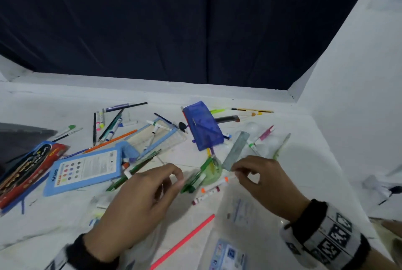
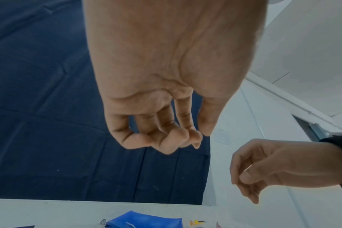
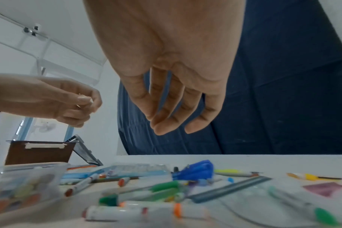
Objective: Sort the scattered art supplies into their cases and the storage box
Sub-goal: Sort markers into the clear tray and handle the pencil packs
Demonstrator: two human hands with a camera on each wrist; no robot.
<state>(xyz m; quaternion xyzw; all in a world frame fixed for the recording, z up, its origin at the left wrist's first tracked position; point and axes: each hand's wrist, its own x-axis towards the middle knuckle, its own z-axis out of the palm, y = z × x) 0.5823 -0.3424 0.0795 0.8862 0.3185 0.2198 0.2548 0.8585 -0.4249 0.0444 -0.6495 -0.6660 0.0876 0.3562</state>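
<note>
Both hands hover just above a heap of markers. My left hand (image 1: 179,179) has curled fingers; in the right wrist view the left hand (image 3: 86,100) pinches a thin pale sliver between thumb and index finger. My right hand (image 1: 236,170) hangs over white markers with orange caps (image 1: 214,186), its thumb against the index finger (image 2: 244,174); whether it holds anything I cannot tell. Green markers (image 1: 193,180) lie between the hands. A blue zip pouch (image 1: 203,126) lies beyond them, and a light-blue marker case (image 1: 87,168) lies at the left.
A red coloured-pencil box (image 1: 28,167) lies at far left, a grey ruler (image 1: 238,150) near the right hand. A clear plastic sleeve (image 1: 243,211) and a pink stick (image 1: 185,241) lie at the front. A clear storage box (image 3: 25,185) stands left; pens are scattered behind.
</note>
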